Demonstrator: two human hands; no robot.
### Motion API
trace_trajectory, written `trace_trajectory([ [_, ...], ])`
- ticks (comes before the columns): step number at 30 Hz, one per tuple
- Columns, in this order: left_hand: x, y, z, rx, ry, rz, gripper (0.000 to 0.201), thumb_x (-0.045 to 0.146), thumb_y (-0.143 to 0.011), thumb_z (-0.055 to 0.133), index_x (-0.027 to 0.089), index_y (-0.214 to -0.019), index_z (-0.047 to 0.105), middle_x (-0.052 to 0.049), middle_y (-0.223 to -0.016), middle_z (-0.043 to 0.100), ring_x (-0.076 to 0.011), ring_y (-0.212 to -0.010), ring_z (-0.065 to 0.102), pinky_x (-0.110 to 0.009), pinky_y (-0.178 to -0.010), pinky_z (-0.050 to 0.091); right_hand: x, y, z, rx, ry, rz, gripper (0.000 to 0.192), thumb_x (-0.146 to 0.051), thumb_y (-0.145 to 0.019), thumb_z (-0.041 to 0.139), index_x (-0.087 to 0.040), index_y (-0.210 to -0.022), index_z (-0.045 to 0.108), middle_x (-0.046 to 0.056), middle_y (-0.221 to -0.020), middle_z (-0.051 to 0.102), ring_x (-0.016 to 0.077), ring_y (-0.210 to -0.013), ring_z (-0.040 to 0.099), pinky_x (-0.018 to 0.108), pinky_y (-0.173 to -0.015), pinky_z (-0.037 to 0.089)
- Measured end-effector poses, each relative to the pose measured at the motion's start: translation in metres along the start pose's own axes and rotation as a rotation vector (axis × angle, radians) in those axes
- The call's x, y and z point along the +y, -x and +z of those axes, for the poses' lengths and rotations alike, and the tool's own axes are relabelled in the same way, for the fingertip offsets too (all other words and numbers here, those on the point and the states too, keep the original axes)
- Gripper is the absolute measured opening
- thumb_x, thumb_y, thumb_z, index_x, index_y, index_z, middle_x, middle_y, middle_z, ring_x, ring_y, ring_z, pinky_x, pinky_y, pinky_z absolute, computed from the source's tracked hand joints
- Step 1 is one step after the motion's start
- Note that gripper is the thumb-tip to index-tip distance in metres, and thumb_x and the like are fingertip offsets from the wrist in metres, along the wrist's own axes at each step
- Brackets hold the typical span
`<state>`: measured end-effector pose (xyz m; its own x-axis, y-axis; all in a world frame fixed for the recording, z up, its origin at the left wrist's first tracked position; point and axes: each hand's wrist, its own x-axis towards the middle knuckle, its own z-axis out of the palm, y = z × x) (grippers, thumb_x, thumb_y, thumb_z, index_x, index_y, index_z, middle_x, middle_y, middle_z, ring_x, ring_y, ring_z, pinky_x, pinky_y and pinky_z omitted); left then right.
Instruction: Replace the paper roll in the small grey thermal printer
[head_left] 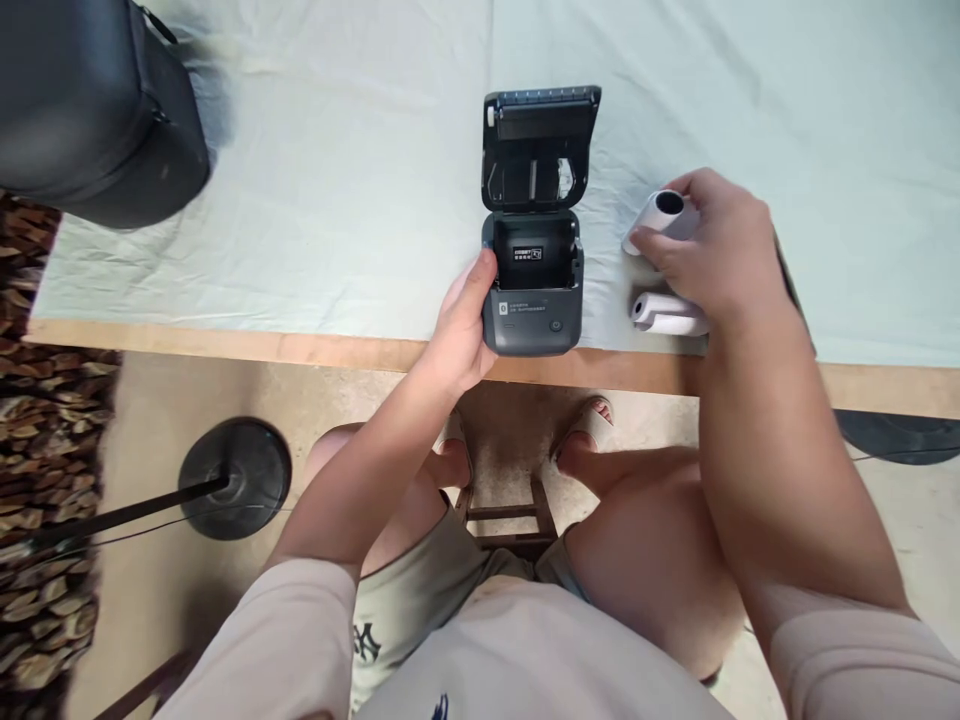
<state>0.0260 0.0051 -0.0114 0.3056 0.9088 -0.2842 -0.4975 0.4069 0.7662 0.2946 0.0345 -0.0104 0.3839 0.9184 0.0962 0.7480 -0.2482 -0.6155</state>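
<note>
A dark grey portable label printer (pixel 534 325) stands near the table's front edge with its lid (pixel 541 145) swung up. Its paper bay holds no roll, and a small printed sticker shows inside. My left hand (pixel 466 325) grips the printer's left side, thumb at the rim of the bay. To the right, my right hand (pixel 716 235) is closed around a white paper roll (pixel 646 228) with a dark hollow core, which is tilted. A second white paper roll (pixel 667 314) lies on its side just below that hand, partly hidden by the wrist.
A black zippered case (pixel 97 110) sits at the table's back left. Pale cloth (pixel 337 180) covers the table, with a bare wooden front edge (pixel 225 342). Below are a round black stand base (pixel 235 478), stacked firewood (pixel 45 480) and a wooden stool (pixel 502 512). Something dark and flat is partly hidden behind the right forearm.
</note>
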Motion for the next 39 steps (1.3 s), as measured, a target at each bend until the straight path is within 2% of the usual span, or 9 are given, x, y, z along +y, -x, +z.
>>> trace_trajectory([
  [6,-0.002,-0.001,0.002,0.029,0.058,-0.006,0.039,0.059,-0.116,0.074,0.024,-0.133,0.081,-0.007,-0.138,0.092,-0.0377,-0.16,0.076,-0.049,-0.126,0.072,-0.004,0.016,-0.007,0.219,-0.367,-0.263,0.057,-0.034,-0.076,0.088,-0.034,-0.125,0.058,0.007,-0.109,0.065,0.0351,-0.101,0.072,0.054,-0.094,0.065],
  [12,-0.003,-0.001,0.004,0.015,0.075,0.014,0.026,0.046,-0.118,0.073,0.021,-0.116,0.079,-0.006,-0.133,0.092,-0.0372,-0.16,0.076,-0.05,-0.126,0.073,-0.06,0.053,-0.017,0.313,-0.554,-0.533,0.042,-0.052,-0.084,0.08,-0.033,-0.104,0.048,0.006,-0.115,0.049,0.029,-0.103,0.067,0.054,-0.093,0.063],
  [15,-0.004,-0.002,0.004,0.006,0.076,0.017,0.027,0.047,-0.117,0.074,0.022,-0.111,0.077,-0.006,-0.133,0.092,-0.0375,-0.16,0.076,-0.051,-0.126,0.073,-0.078,0.071,-0.015,0.21,-0.494,-0.618,0.03,-0.052,-0.097,0.066,-0.04,-0.124,0.06,0.005,-0.132,0.061,0.0288,-0.109,0.074,0.057,-0.104,0.066],
  [18,-0.004,-0.002,0.006,0.025,0.071,0.017,0.031,0.053,-0.112,0.081,0.022,-0.109,0.075,-0.006,-0.136,0.09,-0.0388,-0.161,0.075,-0.052,-0.127,0.072,-0.087,0.079,-0.012,0.013,-0.341,-0.617,0.046,-0.037,-0.097,0.063,-0.042,-0.143,0.063,0.005,-0.139,0.076,0.0344,-0.126,0.078,0.061,-0.119,0.064],
  [25,-0.005,0.003,0.009,0.004,0.017,0.058,0.019,0.043,-0.117,0.073,0.024,-0.116,0.075,-0.004,-0.134,0.089,-0.0322,-0.164,0.072,-0.044,-0.129,0.069,-0.077,0.065,0.002,-0.159,0.041,-0.517,0.031,-0.024,-0.088,0.073,-0.033,-0.117,0.069,0.007,-0.124,0.085,0.0387,-0.116,0.08,0.06,-0.113,0.06],
  [28,-0.004,0.001,0.007,-0.053,0.047,0.026,0.023,0.046,-0.112,0.078,0.024,-0.114,0.074,-0.005,-0.13,0.09,-0.0354,-0.164,0.072,-0.045,-0.129,0.068,-0.074,0.068,0.005,-0.081,0.015,-0.589,0.014,-0.024,-0.101,0.065,-0.029,-0.112,0.073,0.008,-0.117,0.085,0.0358,-0.12,0.079,0.055,-0.113,0.057],
  [35,-0.006,-0.005,-0.01,-0.143,-0.013,0.019,0.048,0.054,-0.089,0.099,0.027,-0.118,0.072,-0.003,-0.107,0.086,-0.04,-0.141,0.084,-0.052,-0.118,0.071,-0.074,0.088,0.0,0.039,-0.144,-0.863,0.022,-0.045,-0.112,0.067,-0.03,-0.099,0.076,0.004,-0.097,0.082,0.032,-0.115,0.081,0.053,-0.108,0.056],
  [37,-0.008,-0.005,-0.014,-0.15,-0.065,0.016,0.06,0.053,-0.081,0.104,0.028,-0.125,0.071,-0.001,-0.106,0.085,-0.0384,-0.132,0.087,-0.05,-0.11,0.073,-0.068,0.082,0.001,0.185,-0.325,-0.805,0.028,-0.051,-0.111,0.064,-0.028,-0.094,0.07,0.006,-0.092,0.076,0.0302,-0.101,0.079,0.051,-0.097,0.058],
  [39,-0.009,-0.003,-0.017,-0.158,-0.099,0.005,0.069,0.052,-0.077,0.106,0.029,-0.131,0.07,0.0,-0.107,0.085,-0.0375,-0.127,0.088,-0.048,-0.104,0.074,-0.062,0.072,0.004,0.292,-0.416,-0.652,0.026,-0.053,-0.109,0.061,-0.029,-0.11,0.069,0.01,-0.113,0.076,0.031,-0.108,0.079,0.049,-0.091,0.06],
])
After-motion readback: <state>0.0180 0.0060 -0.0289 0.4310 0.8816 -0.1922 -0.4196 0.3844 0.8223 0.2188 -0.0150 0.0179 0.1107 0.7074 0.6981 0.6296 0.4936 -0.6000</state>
